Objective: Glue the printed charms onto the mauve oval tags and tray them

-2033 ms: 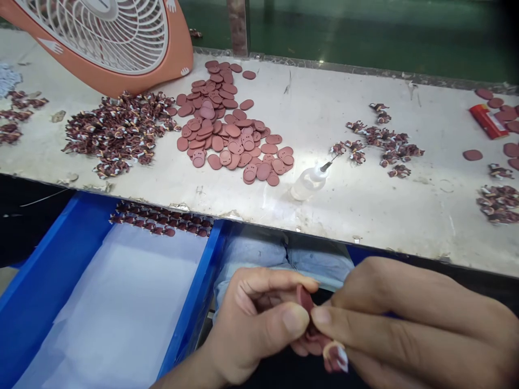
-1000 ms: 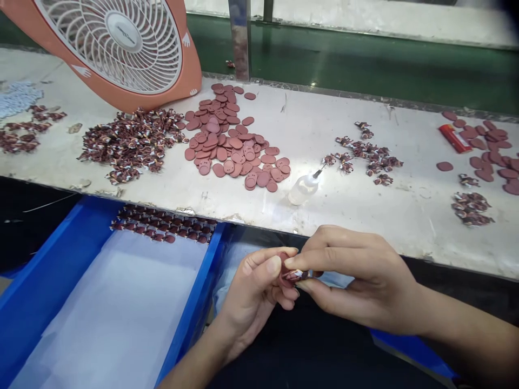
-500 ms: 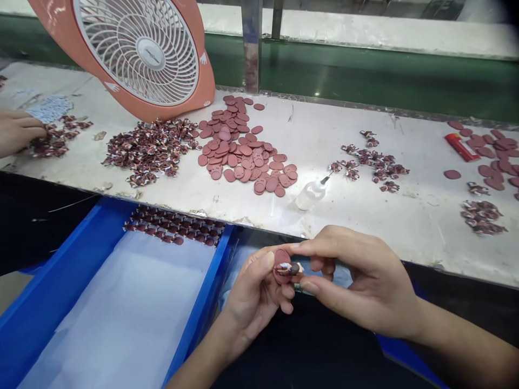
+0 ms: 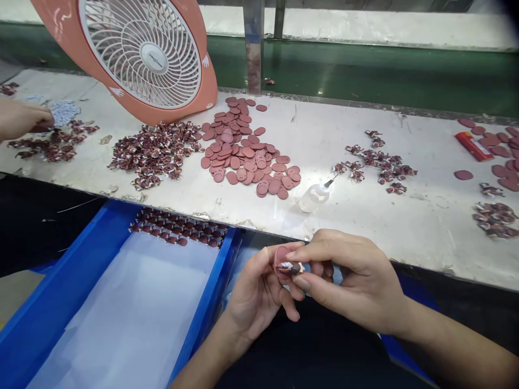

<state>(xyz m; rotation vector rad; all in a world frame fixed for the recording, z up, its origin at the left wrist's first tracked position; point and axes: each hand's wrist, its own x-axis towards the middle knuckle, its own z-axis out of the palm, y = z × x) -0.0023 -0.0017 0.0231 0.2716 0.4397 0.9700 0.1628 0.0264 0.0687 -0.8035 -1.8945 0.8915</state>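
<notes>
In front of the bench edge, my left hand point(image 4: 253, 300) grips a reddish-brown oval disc point(image 4: 280, 254) between thumb and fingers. A small painted figurine point(image 4: 295, 268), dark brown with white and pale parts, lies across the disc's face. My right hand point(image 4: 359, 278) pinches this figurine between thumb and index finger, pressed against the disc. Part of the disc is hidden behind my fingers. On the bench beyond my hands lies a clear needle-tip bottle point(image 4: 313, 198), and behind it is a pile of similar oval discs point(image 4: 243, 151).
Brown figurines form a heap point(image 4: 150, 154) below an orange fan point(image 4: 154, 59) and a smaller group point(image 4: 385, 165) on the right. A blue drawer point(image 4: 73, 259) juts out at left, with rows of finished-looking pieces point(image 4: 182, 227) on paper. Another person's hand point(image 4: 24, 119) reaches in far left.
My right index finger and thumb have moved left, closing over the figurine on the disc. The other person's hand has lifted off the brown pieces. A small brown piece has appeared on the green belt.
</notes>
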